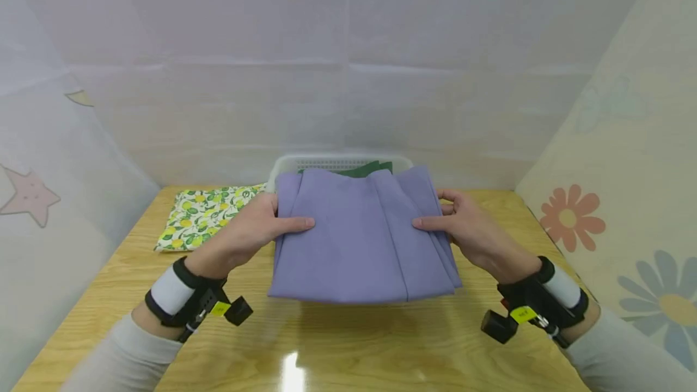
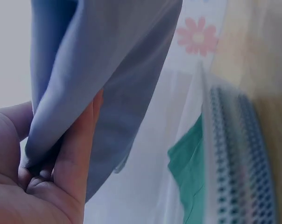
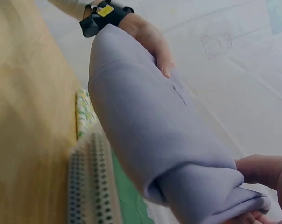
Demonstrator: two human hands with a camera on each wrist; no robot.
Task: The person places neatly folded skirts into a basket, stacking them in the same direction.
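Cloth is what both hands hold: a folded purple cloth (image 1: pixel 362 238) lifted above the wooden table (image 1: pixel 337 343), its far edge at twelve o'clock reaching over the white basket (image 1: pixel 283 165). The left hand (image 1: pixel 256 228) pinches the nine o'clock edge, thumb on top and fingers curled beneath, and the right hand (image 1: pixel 468 228) grips the three o'clock edge the same way. The folded layers at that right edge look loosely stacked, so the likeliest trouble, as I judge it, is a layer slipping out and the fold sagging open. A green cloth (image 1: pixel 362 169) already lies in the basket; the purple one could catch on the rim. A lemon-print cloth (image 1: pixel 204 213) lies at ten o'clock, well apart.
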